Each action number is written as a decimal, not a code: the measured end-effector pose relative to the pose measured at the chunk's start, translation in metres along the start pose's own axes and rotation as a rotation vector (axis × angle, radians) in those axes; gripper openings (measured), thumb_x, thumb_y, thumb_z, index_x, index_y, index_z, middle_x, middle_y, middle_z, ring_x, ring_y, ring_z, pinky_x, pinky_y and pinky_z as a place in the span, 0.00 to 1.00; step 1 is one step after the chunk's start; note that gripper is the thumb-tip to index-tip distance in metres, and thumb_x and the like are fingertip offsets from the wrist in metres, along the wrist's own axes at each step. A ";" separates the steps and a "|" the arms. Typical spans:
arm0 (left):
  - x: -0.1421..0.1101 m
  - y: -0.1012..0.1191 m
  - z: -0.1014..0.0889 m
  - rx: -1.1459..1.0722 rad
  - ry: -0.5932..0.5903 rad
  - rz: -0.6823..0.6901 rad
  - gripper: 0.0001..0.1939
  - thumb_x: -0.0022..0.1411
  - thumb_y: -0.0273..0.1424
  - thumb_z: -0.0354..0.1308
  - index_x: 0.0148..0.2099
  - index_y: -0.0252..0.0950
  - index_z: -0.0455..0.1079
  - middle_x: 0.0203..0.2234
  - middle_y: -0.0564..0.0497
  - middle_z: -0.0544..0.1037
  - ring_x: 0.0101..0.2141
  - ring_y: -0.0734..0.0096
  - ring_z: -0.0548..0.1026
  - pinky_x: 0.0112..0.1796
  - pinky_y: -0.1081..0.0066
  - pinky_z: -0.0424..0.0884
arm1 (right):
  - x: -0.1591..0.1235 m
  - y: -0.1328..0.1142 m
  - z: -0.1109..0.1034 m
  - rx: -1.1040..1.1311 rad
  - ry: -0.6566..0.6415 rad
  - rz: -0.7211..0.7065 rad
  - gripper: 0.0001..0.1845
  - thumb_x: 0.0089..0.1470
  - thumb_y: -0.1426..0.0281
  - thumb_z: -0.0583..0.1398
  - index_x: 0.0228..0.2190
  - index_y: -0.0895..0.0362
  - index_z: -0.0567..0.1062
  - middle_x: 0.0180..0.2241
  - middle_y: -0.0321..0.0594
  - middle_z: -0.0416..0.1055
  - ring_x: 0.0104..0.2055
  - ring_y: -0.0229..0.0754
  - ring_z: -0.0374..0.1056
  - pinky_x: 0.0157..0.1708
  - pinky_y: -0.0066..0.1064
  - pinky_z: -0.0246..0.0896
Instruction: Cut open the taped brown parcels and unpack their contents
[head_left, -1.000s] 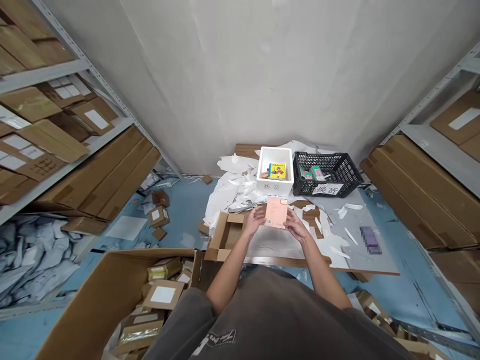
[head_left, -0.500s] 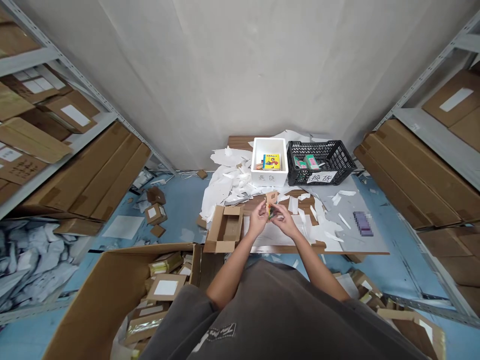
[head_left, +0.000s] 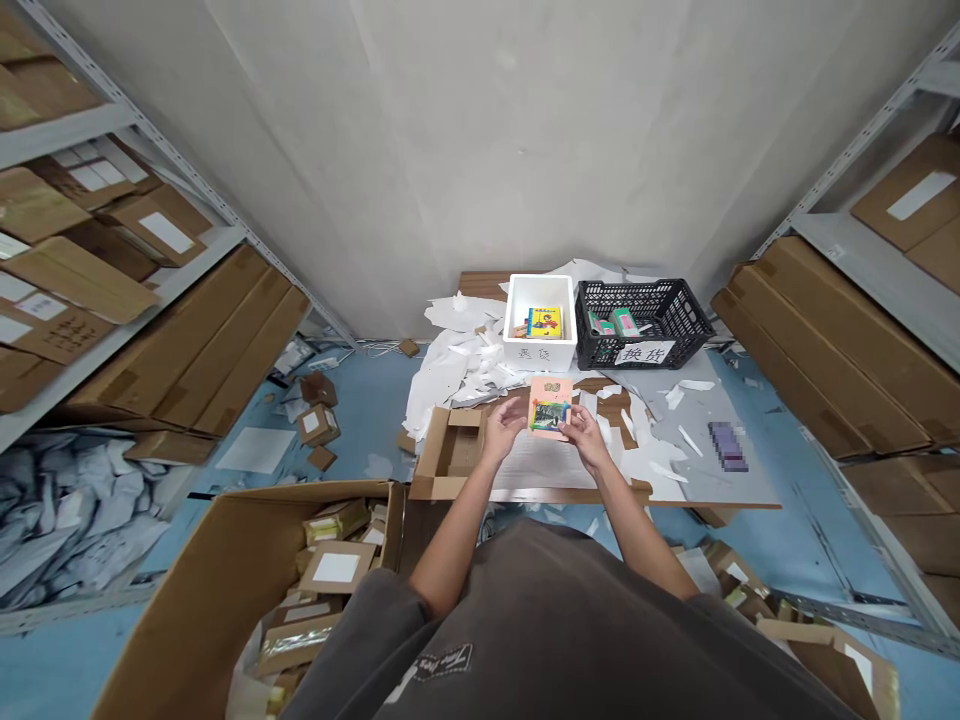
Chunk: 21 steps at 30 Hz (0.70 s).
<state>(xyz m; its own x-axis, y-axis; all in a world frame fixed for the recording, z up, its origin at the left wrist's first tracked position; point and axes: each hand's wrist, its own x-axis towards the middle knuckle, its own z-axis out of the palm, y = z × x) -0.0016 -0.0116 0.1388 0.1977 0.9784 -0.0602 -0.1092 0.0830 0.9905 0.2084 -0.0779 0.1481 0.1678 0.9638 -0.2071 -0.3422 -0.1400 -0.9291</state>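
My right hand (head_left: 587, 435) grips the right edge of a small pink booklet (head_left: 550, 393), thumb on its front. A colourful picture fills the lower part of the cover, and a small darker print sits near the top. My left hand (head_left: 502, 428) is beside the left edge, fingers apart and curved towards it; whether a fingertip touches is hard to see. Under the hands lies white paper (head_left: 525, 473) on the wooden table (head_left: 709, 506). To the left stands an open, shallow cardboard box (head_left: 427, 462).
Behind are a white bin (head_left: 520, 353) with a yellow book (head_left: 545, 322) and a black crate (head_left: 667, 358) with green-pink packs. Torn paper (head_left: 442, 380) litters the table. A large carton (head_left: 187, 590) of parcels stands at lower left; shelves (head_left: 202, 250) flank both sides.
The booklet has turned from a narrow, tilted view to show its full front. My left hand has moved slightly left, off its former hold, while my right hand keeps the right edge.
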 end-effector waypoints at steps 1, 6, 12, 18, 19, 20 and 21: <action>-0.003 0.002 0.006 0.053 0.006 0.043 0.30 0.55 0.36 0.78 0.60 0.38 0.81 0.57 0.39 0.81 0.53 0.53 0.81 0.55 0.54 0.79 | -0.001 0.000 0.003 -0.017 0.003 -0.039 0.33 0.43 0.57 0.77 0.49 0.47 0.75 0.48 0.42 0.83 0.48 0.52 0.79 0.46 0.41 0.75; -0.015 0.009 0.037 0.062 -0.078 0.136 0.36 0.59 0.38 0.75 0.68 0.40 0.75 0.62 0.38 0.77 0.58 0.50 0.79 0.56 0.55 0.79 | -0.009 0.001 0.023 -0.282 -0.164 -0.260 0.33 0.52 0.57 0.73 0.58 0.44 0.76 0.65 0.47 0.70 0.65 0.56 0.70 0.57 0.47 0.74; -0.004 0.018 0.016 -0.142 -0.145 0.008 0.38 0.57 0.43 0.77 0.67 0.36 0.74 0.58 0.39 0.82 0.56 0.48 0.81 0.56 0.54 0.78 | -0.002 0.002 0.016 -0.292 0.051 -0.262 0.37 0.49 0.56 0.73 0.59 0.47 0.77 0.64 0.48 0.72 0.66 0.57 0.67 0.63 0.51 0.68; -0.004 0.016 -0.003 -0.231 -0.282 -0.159 0.47 0.52 0.42 0.81 0.71 0.37 0.71 0.61 0.35 0.81 0.53 0.49 0.83 0.48 0.60 0.80 | 0.000 0.001 -0.002 0.005 -0.021 0.068 0.36 0.40 0.58 0.76 0.51 0.51 0.79 0.45 0.44 0.83 0.44 0.52 0.78 0.42 0.40 0.73; -0.004 0.016 -0.002 -0.231 -0.291 -0.165 0.48 0.52 0.41 0.81 0.71 0.37 0.70 0.62 0.35 0.80 0.54 0.49 0.82 0.49 0.60 0.80 | -0.002 -0.001 -0.003 0.023 -0.022 0.082 0.35 0.39 0.59 0.76 0.50 0.51 0.79 0.45 0.43 0.84 0.42 0.50 0.78 0.40 0.37 0.72; -0.005 0.015 -0.001 -0.230 -0.296 -0.170 0.48 0.53 0.41 0.80 0.72 0.37 0.69 0.63 0.35 0.79 0.55 0.49 0.82 0.49 0.60 0.80 | -0.004 -0.002 -0.004 0.038 -0.014 0.086 0.35 0.39 0.60 0.77 0.50 0.51 0.79 0.45 0.43 0.84 0.41 0.49 0.79 0.38 0.36 0.71; -0.005 0.014 0.002 -0.228 -0.299 -0.175 0.49 0.53 0.42 0.80 0.73 0.37 0.68 0.63 0.35 0.78 0.55 0.49 0.82 0.49 0.60 0.80 | -0.005 -0.004 -0.005 0.049 -0.007 0.087 0.35 0.38 0.61 0.77 0.50 0.51 0.79 0.46 0.43 0.84 0.41 0.49 0.79 0.37 0.34 0.70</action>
<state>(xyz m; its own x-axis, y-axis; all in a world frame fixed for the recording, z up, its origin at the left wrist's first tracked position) -0.0025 -0.0155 0.1533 0.5028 0.8507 -0.1534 -0.2554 0.3158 0.9138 0.2135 -0.0838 0.1511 0.1290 0.9501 -0.2839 -0.4003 -0.2121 -0.8915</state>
